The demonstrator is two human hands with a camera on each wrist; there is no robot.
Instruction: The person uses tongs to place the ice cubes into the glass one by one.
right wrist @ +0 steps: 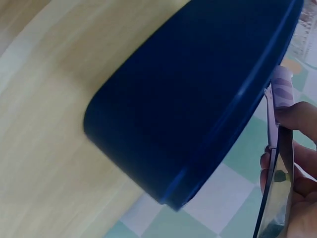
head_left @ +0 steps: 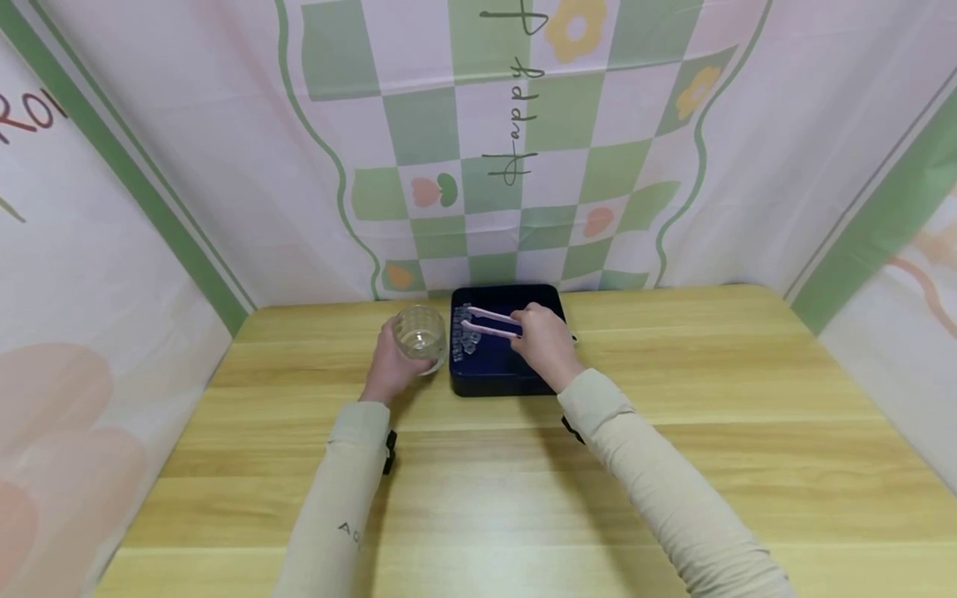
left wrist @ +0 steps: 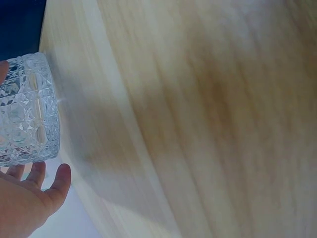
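Note:
At the left side of a dark blue tray (head_left: 508,384), my left hand (head_left: 387,365) grips a clear, patterned drinking glass (head_left: 420,326). The left wrist view shows the cut-textured glass (left wrist: 29,114) with fingers below it and a fingertip across its other side. Whether its base touches the table is hard to tell. My right hand (head_left: 549,347) holds pale pink-tipped tongs (head_left: 493,316) over the tray. Their tips are spread over several small clear pieces (head_left: 468,342), which look like ice cubes, along the tray's left side. Metal tong arms (right wrist: 275,191) show in the right wrist view.
The tray stands at the back of a wooden table (head_left: 478,498), close to a checked fabric backdrop (head_left: 516,124). More printed fabric walls (head_left: 112,249) rise at the left and right.

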